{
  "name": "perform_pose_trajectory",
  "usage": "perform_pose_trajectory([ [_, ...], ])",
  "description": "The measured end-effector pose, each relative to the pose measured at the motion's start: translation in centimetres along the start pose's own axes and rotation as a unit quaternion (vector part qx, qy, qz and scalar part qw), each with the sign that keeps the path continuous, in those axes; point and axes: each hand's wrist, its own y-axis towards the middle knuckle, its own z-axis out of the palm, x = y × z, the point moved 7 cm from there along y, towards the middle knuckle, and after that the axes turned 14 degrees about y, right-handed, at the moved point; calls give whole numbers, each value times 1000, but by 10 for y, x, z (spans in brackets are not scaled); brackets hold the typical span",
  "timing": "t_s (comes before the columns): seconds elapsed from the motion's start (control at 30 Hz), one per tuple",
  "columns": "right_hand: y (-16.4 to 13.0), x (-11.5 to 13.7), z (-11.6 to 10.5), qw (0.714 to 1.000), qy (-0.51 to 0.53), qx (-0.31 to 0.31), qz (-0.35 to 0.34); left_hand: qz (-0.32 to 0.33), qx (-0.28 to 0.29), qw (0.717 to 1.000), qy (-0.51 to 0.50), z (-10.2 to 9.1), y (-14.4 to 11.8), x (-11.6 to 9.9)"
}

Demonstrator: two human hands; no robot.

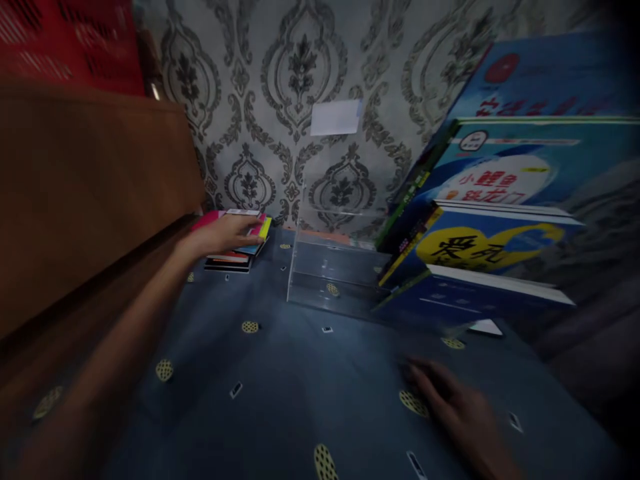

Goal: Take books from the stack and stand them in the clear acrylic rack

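My left hand (223, 235) reaches far forward and rests on top of a small stack of colourful booklets (240, 253) lying flat by the wall; whether its fingers grip the top pink one I cannot tell. My right hand (450, 400) lies flat on the blue patterned cloth (280, 387) near me, fingers spread, holding nothing. Between the hands stands a clear acrylic holder (330, 267). To its right, several blue books (480, 220) lean tilted against each other.
A brown wooden panel (85, 193) runs along the left side. Grey damask wallpaper (300, 80) closes the back, with a small white note (335, 118) stuck on it. A red crate (65, 40) sits at the top left. A small white card (486, 327) lies under the books.
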Motion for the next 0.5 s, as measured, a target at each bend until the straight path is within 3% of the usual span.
perform_pose_trajectory([
  [0.07,2,0,-2,1000,3,-3,1,-101,10,990,101,12,59,41],
  [0.1,2,0,-2,1000,5,-2,2,-109,36,986,122,28,75,52],
  [0.17,2,0,-2,1000,10,4,5,-109,81,984,119,64,88,65],
  [0.27,3,-2,-1,1000,13,14,11,-95,62,987,117,92,84,74],
  [0.5,5,-3,0,1000,14,26,0,-44,50,987,144,78,75,76],
])
